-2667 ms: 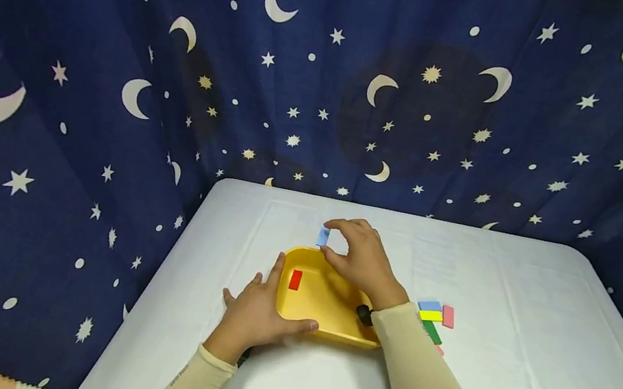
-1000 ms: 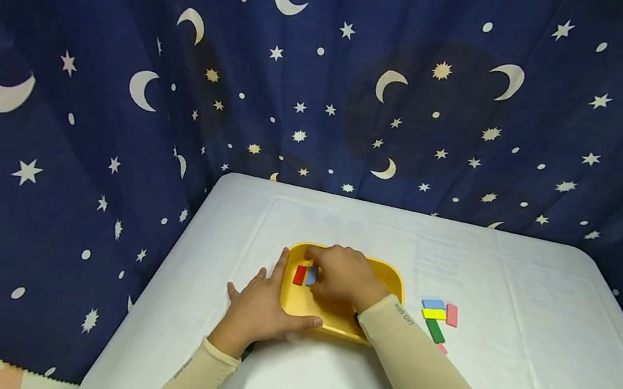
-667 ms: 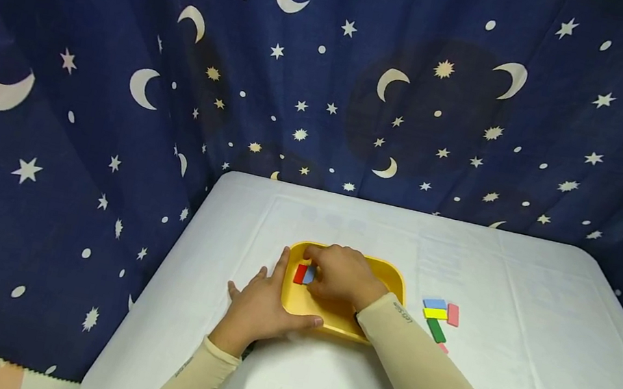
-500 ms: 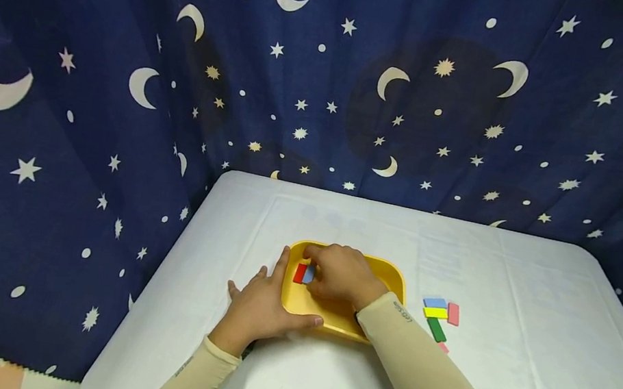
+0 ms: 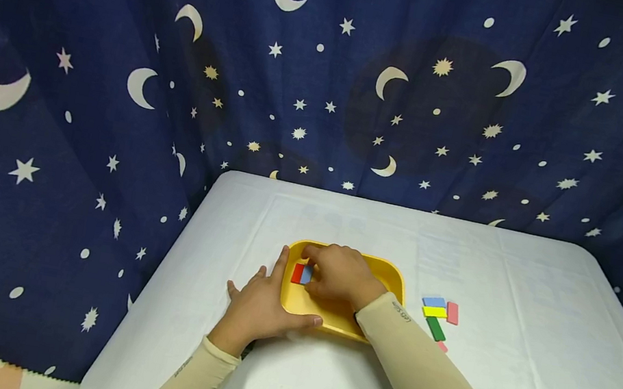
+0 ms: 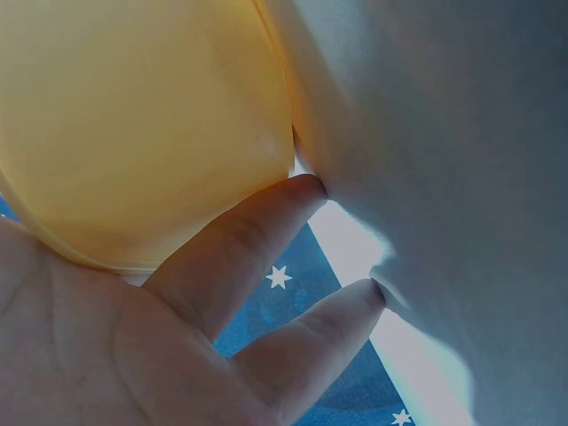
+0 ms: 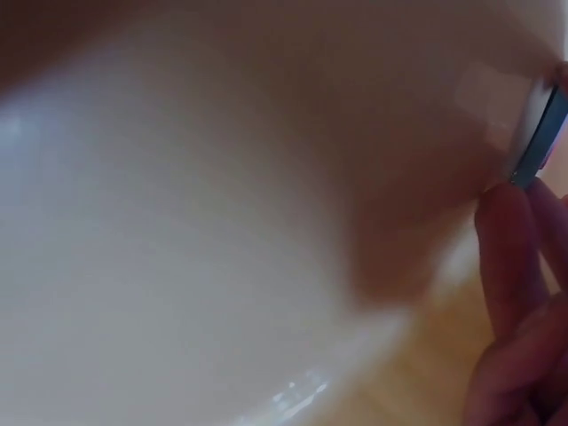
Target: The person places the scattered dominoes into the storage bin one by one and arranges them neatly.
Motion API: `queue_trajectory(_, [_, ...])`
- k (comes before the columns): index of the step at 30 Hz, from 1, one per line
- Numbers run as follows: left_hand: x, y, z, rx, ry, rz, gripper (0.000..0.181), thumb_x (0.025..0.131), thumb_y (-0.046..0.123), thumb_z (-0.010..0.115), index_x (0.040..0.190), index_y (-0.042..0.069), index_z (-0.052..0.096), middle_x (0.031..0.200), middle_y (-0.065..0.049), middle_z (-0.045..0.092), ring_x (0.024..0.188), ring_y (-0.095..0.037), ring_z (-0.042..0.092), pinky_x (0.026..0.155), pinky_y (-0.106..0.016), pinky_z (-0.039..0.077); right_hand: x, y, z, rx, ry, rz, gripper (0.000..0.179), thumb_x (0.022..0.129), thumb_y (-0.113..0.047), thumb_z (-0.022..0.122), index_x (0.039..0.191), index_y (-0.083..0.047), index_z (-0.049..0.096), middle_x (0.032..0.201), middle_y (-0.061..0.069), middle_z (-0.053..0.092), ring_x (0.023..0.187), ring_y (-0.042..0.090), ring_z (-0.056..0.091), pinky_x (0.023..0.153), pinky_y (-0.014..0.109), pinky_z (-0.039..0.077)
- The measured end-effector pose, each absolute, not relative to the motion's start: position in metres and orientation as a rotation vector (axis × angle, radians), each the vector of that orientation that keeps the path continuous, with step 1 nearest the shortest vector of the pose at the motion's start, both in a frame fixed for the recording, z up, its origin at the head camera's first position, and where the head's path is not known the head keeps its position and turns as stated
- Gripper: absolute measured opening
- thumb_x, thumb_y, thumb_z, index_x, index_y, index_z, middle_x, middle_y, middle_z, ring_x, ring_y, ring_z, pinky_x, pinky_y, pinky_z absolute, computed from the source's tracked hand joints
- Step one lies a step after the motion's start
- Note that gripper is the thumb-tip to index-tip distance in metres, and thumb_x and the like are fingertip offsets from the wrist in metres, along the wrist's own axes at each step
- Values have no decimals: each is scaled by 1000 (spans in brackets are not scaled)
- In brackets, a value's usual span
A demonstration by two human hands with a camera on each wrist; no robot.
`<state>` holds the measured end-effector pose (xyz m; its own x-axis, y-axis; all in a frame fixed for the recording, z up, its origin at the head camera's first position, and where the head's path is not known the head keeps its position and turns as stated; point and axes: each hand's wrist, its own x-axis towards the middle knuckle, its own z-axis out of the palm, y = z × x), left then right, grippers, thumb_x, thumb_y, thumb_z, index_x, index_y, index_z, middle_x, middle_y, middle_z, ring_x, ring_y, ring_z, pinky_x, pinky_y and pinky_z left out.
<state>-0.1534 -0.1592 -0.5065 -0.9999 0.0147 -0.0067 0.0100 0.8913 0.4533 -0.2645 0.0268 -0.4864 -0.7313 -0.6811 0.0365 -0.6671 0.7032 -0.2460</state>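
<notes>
My right hand (image 5: 342, 275) reaches into a yellow plastic tray (image 5: 296, 299) and pinches a small flat blue block (image 5: 306, 274) between thumb and fingers. The right wrist view shows that blue block (image 7: 541, 138) edge-on, gripped at its ends. Against its left long side lies a red block (image 5: 297, 273) of the same shape, on the tray floor. With fingers spread straight, my left hand (image 5: 256, 310) rests along the tray's left side, thumb at the near rim. The left wrist view has two of its fingers against the yellow wall (image 6: 151, 133).
To the right of the tray, several loose blocks lie on the white table: blue (image 5: 434, 302), yellow (image 5: 434, 311), pink (image 5: 452, 313), green (image 5: 435, 328), and another pink one (image 5: 442, 347) partly behind the sleeve. A dark star-patterned curtain (image 5: 330, 86) hangs behind.
My right hand has brought the blue block down from above the far rim into the tray, then slid it left until it met the red block. My left hand has stayed at the tray.
</notes>
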Motion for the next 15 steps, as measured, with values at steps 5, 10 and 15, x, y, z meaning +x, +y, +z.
queue_trajectory(5, [-153,-159,-507,29,3052,723,151,56,104,62,172,27,3,143,0,66,144,-39,48,95,-95,16,-265,27,-486,-1135,2847,-360,49,82,-32,85,129,-25,71,105,-12,76,75,11,61,77,39,55])
queue_trajectory(10, [-153,-159,-506,30,3054,728,150,57,104,62,172,28,3,141,1,67,144,-40,48,96,-95,16,-265,27,-485,-1137,2843,-359,48,83,-33,84,128,-25,72,104,-12,76,75,11,61,79,39,55])
queue_trajectory(15, [-154,-158,-506,30,3052,730,150,58,103,63,172,26,4,141,1,67,144,-40,48,96,-95,16,-265,27,-486,-1133,2844,-359,48,83,-36,84,128,-26,71,105,-12,76,79,11,62,83,39,55])
